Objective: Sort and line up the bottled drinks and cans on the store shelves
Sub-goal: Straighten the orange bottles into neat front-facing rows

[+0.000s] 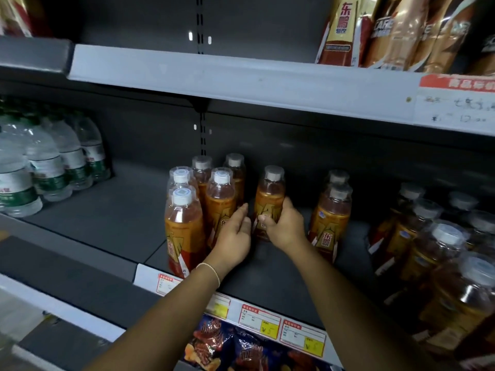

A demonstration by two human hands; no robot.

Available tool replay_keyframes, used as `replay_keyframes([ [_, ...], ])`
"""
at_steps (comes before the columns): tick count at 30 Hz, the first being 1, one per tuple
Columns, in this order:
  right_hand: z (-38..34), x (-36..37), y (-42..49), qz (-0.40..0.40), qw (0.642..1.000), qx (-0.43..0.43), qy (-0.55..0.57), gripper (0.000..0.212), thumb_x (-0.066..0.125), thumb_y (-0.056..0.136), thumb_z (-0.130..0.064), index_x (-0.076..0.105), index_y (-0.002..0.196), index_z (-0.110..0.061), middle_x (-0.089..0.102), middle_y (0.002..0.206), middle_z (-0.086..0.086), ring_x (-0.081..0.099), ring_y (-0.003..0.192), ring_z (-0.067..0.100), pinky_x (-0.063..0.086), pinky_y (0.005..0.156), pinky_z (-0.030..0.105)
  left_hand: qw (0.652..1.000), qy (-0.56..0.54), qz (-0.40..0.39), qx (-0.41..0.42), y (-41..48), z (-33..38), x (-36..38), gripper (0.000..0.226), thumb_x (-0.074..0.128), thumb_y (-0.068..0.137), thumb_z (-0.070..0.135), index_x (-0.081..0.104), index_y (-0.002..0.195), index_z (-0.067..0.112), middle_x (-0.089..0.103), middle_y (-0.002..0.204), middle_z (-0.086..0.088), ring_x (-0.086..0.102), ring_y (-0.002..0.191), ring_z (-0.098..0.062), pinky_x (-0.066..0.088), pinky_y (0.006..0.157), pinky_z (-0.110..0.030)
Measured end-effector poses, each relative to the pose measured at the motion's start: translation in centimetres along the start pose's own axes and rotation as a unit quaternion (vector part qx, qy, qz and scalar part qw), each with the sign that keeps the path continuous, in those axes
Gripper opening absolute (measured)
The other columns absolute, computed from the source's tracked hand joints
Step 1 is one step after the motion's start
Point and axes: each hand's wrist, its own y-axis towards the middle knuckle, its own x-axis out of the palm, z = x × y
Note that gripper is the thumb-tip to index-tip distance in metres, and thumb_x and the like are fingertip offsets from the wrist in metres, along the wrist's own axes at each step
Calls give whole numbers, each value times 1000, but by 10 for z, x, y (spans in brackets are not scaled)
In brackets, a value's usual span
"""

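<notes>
On the dark middle shelf [270,279] stand several orange-labelled drink bottles with clear caps. My right hand [281,226] grips one such bottle [270,194], upright, just right of a tight cluster of the same bottles [219,199]. My left hand [235,234] lies with straight fingers against the right side of that cluster, close beside the held bottle. Two more of these bottles [332,218] stand one behind the other to the right, with a gap between them and the held one.
Water bottles [45,162] fill the shelf's left end. A crowd of orange bottles [434,253] stands at the right. The upper shelf [241,81] holds taller drinks [396,30] at right. Price tags [259,318] line the edge; snack bags [227,349] hang below.
</notes>
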Motion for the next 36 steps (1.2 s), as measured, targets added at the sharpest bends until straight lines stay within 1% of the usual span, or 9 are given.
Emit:
replay_keyframes([
  [3,9,-12,-31,-6,999,-32,15,62,77,83,-32,47,135,-16,64,120,7,61,111,23,49,96,32,997,-54,15,-43,-3,1,7,39,43,104,30,48,142,21,47,143,5,38,134,-8,26,114,-27],
  [6,19,-26,-62,-5,997,-47,58,68,81,78,-32,47,136,-23,67,118,-2,64,110,16,52,96,34,988,-134,15,-71,-11,5,22,28,41,105,31,67,112,20,68,118,0,58,117,-17,43,104,-29],
  [8,26,-36,-81,6,994,-54,96,72,83,75,-31,45,136,-33,66,113,-16,63,106,3,52,92,24,982,-173,11,-81,-23,11,34,36,41,105,30,71,98,14,74,102,-5,64,105,-21,48,92,-23],
  [11,37,-53,-104,36,989,-54,132,66,85,72,-31,47,122,-49,60,101,-34,60,100,-11,50,87,14,987,-146,13,-72,-40,17,51,44,39,105,32,72,94,5,73,101,-13,65,99,-20,48,90,-27],
  [13,48,-61,-115,40,986,-37,155,60,84,73,-31,52,121,-48,64,109,-28,62,103,-8,54,91,21,992,-110,17,-58,-50,22,62,46,40,105,34,71,92,3,73,98,-13,64,91,-13,47,84,-25],
  [17,70,-73,-128,23,986,0,163,80,85,74,-26,45,144,-28,59,136,-4,60,117,5,53,100,33,993,-111,-2,-47,-66,31,84,50,38,105,36,69,86,1,73,87,-8,64,81,-11,50,82,-27],
  [23,83,-79,-138,73,991,5,114,81,79,81,-26,38,151,-32,48,135,3,60,116,19,52,100,38,986,-150,-36,-71,-70,33,102,50,38,104,42,73,91,9,75,93,-11,70,97,-29,53,95,-46],
  [32,80,-78,-136,79,988,66,111,65,73,89,-26,45,148,-21,61,136,0,60,121,12,49,105,38,984,-112,-133,-24,-62,22,100,37,38,103,43,69,111,23,73,107,-1,66,107,-18,47,103,-46],
  [36,79,-77,-133,62,988,88,112,69,73,90,-18,40,150,-17,57,142,3,56,127,13,46,109,40,986,-77,-145,12,-59,19,98,41,40,104,36,54,138,19,62,132,3,54,125,-8,37,113,-37],
])
